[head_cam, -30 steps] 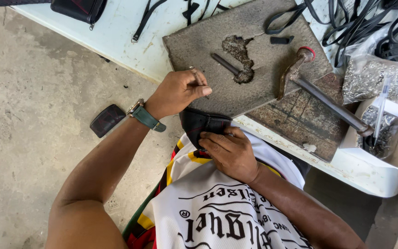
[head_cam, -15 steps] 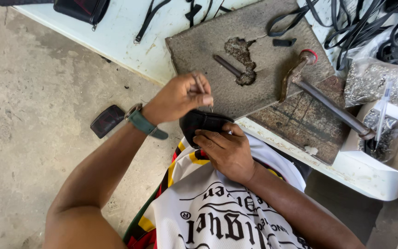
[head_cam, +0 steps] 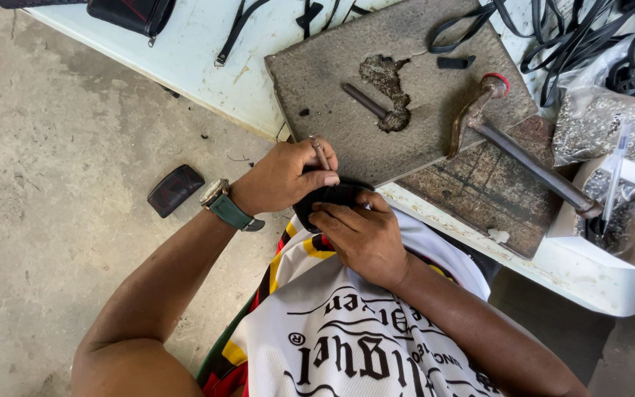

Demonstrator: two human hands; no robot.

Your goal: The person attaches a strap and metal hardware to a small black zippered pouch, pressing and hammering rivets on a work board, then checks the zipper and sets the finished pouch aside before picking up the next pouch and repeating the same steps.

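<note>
The light is bright and even, like daylight. It seems to come from above. Shadows are soft and small. A thin dark shadow lies on the floor (head_cam: 45,220) under the near edge of the white table (head_cam: 207,59). The white table shines a bit, but there is no strong glare. A clear plastic bag (head_cam: 597,121) near the far right corner gleams. Most things look sharp. The lines bend a little at the picture's edges.

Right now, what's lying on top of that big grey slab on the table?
On the grey slab lie a rusty metal rod, a dark crusty patch and a small black piece. The hands cover its near corner, so anything there stays hidden.
</note>
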